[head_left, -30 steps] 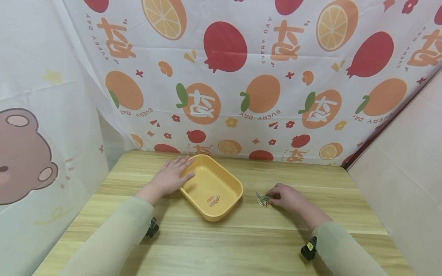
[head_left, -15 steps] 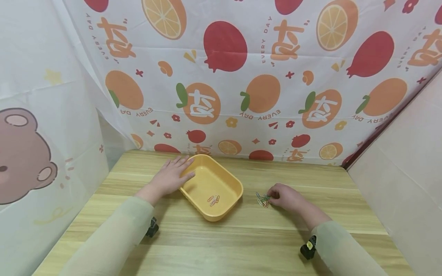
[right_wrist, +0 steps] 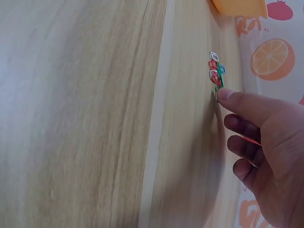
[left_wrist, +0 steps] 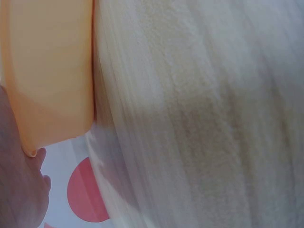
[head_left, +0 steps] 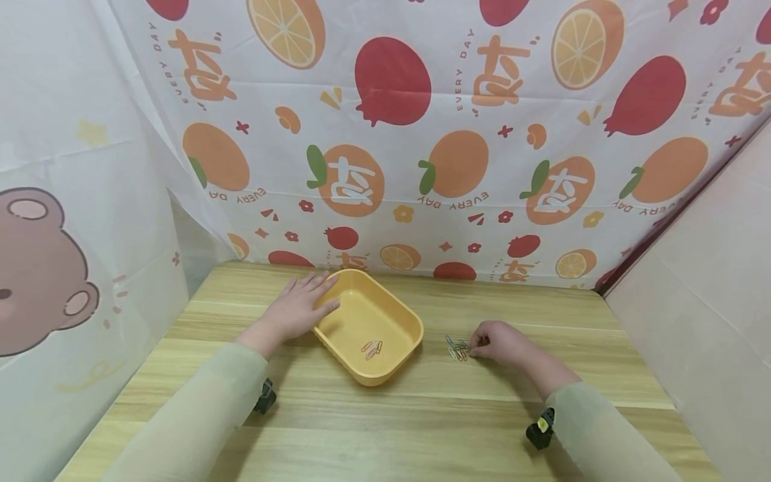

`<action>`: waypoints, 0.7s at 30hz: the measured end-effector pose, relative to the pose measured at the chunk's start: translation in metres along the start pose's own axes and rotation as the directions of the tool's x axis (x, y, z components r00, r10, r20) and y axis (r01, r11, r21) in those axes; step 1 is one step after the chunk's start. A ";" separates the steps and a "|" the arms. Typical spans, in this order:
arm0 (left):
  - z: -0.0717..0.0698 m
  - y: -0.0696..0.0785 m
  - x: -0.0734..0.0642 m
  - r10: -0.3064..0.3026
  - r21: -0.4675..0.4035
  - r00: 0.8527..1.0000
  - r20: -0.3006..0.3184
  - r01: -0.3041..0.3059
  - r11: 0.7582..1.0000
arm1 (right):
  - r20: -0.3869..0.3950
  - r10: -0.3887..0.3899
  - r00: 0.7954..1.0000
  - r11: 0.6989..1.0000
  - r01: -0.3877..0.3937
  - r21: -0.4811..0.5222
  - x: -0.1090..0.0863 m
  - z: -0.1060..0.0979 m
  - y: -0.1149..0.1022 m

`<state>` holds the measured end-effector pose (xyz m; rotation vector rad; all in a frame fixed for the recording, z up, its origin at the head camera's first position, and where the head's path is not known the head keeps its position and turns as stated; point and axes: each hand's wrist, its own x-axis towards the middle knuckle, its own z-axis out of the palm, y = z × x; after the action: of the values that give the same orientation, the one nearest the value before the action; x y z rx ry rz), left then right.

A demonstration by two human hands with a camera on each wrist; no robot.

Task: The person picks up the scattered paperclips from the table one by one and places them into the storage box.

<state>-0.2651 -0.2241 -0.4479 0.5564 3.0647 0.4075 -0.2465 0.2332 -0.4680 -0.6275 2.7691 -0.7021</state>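
In the head view, a yellow plastic bin (head_left: 394, 311) stands on the table with several reddish and pale paper clips (head_left: 371, 349) inside. My left hand (head_left: 295, 312) rests on its left rim, fingers straight and spread, thumb reaching over the inside. To the bin's right lies a small pile of coloured paper clips (head_left: 456, 349). At the pile's right edge is my right hand (head_left: 501, 345), fingers curled. In the right wrist view, its thumb (right_wrist: 227, 95) pinches a green paper clip (right_wrist: 221, 78) at the pile; the index fingertip is hidden behind the thumb.
The wood-grain table (head_left: 385, 428) ends at a fruit-printed cloth (head_left: 391, 167) behind it. A cloth with a bear print (head_left: 42, 274) hangs on the left, and a pale panel (head_left: 711, 288) stands on the right. Small black cameras (head_left: 540, 432) sit at both wrists.
The fingertips of my right hand have shifted very slightly right at the pile's edge. My left hand and the bin stay where they were.
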 end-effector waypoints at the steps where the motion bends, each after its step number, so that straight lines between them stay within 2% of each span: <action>1: 0.000 0.000 0.000 0.000 0.000 1.000 0.000 0.000 1.000 | 0.006 -0.002 1.000 1.000 0.002 -0.004 0.000 0.000 0.001; 9: -0.001 -0.001 0.001 0.000 -0.008 1.000 -0.002 0.000 1.000 | 0.023 -0.030 0.999 0.999 0.031 -0.029 -0.002 -0.004 0.002; 21: 0.000 -0.001 0.002 -0.005 -0.016 1.000 -0.008 0.005 1.000 | 0.051 -0.106 0.993 0.982 0.112 -0.154 -0.006 -0.011 -0.003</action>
<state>-0.2674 -0.2241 -0.4481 0.5483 3.0671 0.4345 -0.2432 0.2382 -0.4568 -0.8210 2.7869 -0.4883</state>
